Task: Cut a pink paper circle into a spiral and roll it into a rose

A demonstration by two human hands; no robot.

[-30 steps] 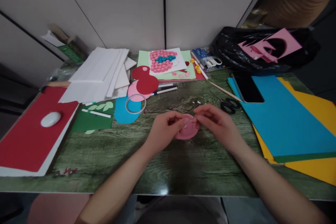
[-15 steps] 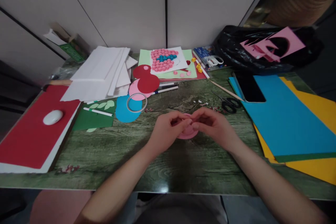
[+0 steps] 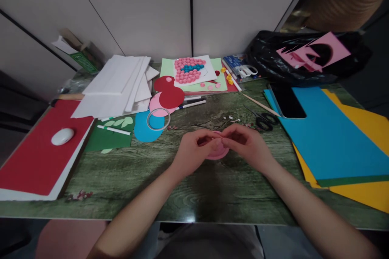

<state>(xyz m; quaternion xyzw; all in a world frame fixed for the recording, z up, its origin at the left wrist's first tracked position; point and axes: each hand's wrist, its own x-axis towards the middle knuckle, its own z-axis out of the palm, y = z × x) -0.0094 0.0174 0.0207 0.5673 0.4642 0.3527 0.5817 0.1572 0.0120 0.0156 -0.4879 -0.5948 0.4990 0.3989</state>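
Observation:
My left hand [image 3: 194,149] and my right hand [image 3: 247,145] meet over the middle of the table. Thumbs and fingertips of both pinch the upper part of a round pink paper piece [image 3: 219,153]. Its lower curved edge shows below the fingers; the rest is covered by them, so I cannot make out exactly how it is folded or rolled. Just beyond the hands lie small white scraps [image 3: 231,118]. Black-handled scissors [image 3: 265,121] rest beyond my right hand. Left of my left hand are a blue paper circle [image 3: 148,132] and a grey tape ring [image 3: 158,119] on it.
White paper sheets [image 3: 106,75] and red card [image 3: 36,149] with a white mouse-shaped object [image 3: 62,136] lie left. At the back is a picture of pink and blue paper balls [image 3: 190,68]. A phone [image 3: 287,99] rests on blue card [image 3: 337,137], near a black bag [image 3: 264,56].
Both hands stay pinched on the pink paper at nearly the same spot. My right hand's fingertips have shifted slightly toward the left. The other things lie as before.

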